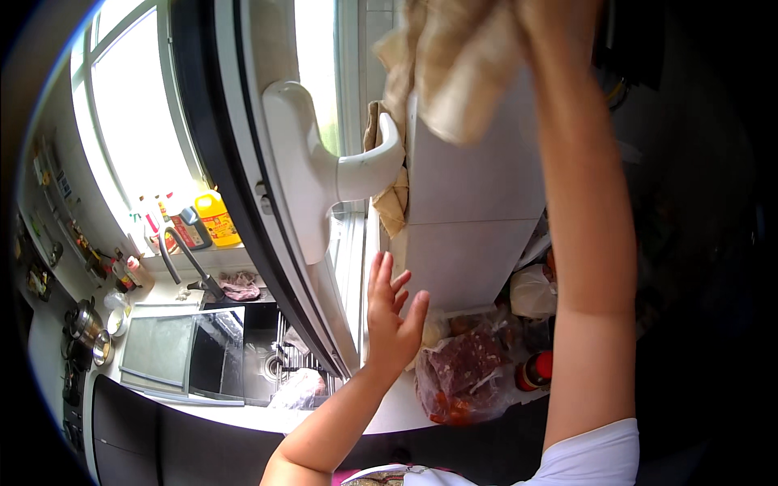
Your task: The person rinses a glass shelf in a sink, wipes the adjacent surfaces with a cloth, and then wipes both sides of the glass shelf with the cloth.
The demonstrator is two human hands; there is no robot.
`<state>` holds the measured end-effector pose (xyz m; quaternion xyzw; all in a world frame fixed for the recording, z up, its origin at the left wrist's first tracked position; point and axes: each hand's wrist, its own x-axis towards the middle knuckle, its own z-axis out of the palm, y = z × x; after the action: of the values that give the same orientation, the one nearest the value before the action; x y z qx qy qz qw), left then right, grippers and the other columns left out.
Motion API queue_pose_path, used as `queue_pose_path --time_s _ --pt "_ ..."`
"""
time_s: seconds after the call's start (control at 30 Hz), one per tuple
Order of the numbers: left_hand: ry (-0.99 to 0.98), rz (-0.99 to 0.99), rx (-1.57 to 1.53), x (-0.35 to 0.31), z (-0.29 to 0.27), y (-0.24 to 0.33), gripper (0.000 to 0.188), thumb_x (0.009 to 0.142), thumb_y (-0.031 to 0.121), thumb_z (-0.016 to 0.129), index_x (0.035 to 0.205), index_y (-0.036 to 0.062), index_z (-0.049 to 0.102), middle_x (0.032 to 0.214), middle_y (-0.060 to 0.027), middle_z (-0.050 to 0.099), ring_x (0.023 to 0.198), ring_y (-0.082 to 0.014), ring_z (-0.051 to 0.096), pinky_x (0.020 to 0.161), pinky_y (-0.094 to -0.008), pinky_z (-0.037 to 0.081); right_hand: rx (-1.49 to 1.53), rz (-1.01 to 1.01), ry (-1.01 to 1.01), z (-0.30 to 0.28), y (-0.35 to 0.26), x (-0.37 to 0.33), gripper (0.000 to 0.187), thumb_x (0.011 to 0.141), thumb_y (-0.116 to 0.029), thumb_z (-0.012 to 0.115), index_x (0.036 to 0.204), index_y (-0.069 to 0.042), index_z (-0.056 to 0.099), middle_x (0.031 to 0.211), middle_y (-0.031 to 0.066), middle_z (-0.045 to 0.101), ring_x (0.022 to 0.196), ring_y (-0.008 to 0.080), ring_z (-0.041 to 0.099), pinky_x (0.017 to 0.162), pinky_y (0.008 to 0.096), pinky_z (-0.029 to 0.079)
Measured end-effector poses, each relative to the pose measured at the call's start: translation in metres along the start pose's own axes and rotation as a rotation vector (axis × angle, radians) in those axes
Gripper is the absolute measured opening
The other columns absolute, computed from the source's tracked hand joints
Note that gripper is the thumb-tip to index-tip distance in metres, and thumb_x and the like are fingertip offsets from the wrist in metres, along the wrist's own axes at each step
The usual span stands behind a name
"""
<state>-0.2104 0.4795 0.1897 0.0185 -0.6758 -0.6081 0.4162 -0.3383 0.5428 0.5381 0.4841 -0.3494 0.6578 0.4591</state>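
High up at the top edge, my right hand (559, 20) grips a beige cloth (470, 77), which is blurred and hangs against the tiled wall (470, 178). Its fingers are partly cut off by the picture's edge. More beige fabric (393, 206) shows behind the white window handle (369, 170); I cannot tell whether it is the same piece. Below the handle my left hand (393, 324) is open, fingers spread and pointing up, holding nothing. It is nearest to the edge of the opened window sash (284, 283).
Bagged food (466, 364) and a red-lidded jar (535, 370) stand on the counter at lower right. A sink (259, 364) with a dark faucet (194, 263) lies left beyond the sash. Bottles, including a yellow jug (217, 219), line the sill.
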Motion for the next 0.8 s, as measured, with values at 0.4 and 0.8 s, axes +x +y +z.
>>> queue_pose_path --time_s 0.4,0.8 --pt "-0.36 -0.065 -0.21 -0.106 -0.1 0.019 0.101 0.073 0.023 0.08 0.148 0.0089 0.014 0.153 -0.0106 0.017 0.136 -0.0252 0.028 0.108 -0.0407 0.023 0.222 1.128 -0.319 -0.094 -0.159 -0.248 0.034 0.096 -0.025 0.054 0.122 -0.005 0.048 0.108 0.0029 0.056 0.1 0.0091 0.051 0.089 0.0249 0.041" --pt "0.277 -0.676 -1.269 -0.2 -0.419 0.034 0.053 0.099 0.043 0.027 0.135 0.0065 0.041 0.135 -0.013 0.047 0.123 -0.0271 0.047 0.106 -0.043 0.036 0.252 0.542 -1.147 0.169 -0.3 -0.536 0.074 0.073 -0.042 0.074 0.127 0.002 0.05 0.137 0.027 0.038 0.127 0.0475 0.031 0.107 0.0544 0.022"
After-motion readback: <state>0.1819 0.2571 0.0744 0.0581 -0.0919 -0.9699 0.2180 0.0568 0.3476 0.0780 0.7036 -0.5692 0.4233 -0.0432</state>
